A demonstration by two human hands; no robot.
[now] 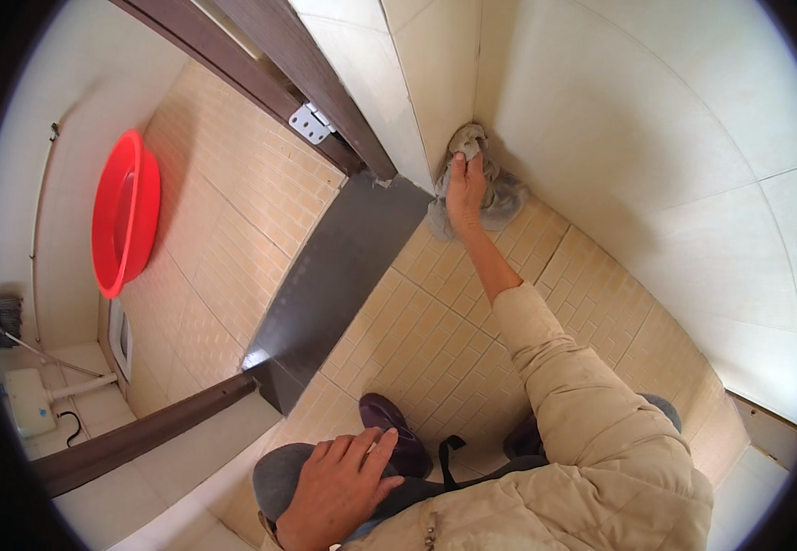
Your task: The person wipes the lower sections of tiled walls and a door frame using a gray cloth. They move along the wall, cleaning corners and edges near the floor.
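My right hand (466,196) grips a wet-looking grey cloth (505,200) low in the corner where two tiled walls meet the floor. Part of the cloth is bunched up above the fingers, and the rest spreads over the floor tiles (453,324). The right arm, in a beige padded sleeve, reaches out straight from the body. My left hand (343,479) rests on my left knee, palm down, with its fingers slightly apart and nothing in it. Below the knees, dark purple shoes (391,427) stand on the tiles.
A dark stone threshold (343,275) crosses the doorway on the left, beside a brown door frame (281,76) with a metal hinge (312,124). Beyond it, a red plastic basin (143,213) leans against the wall. A brush (9,320) and a white cistern (29,403) are farther left.
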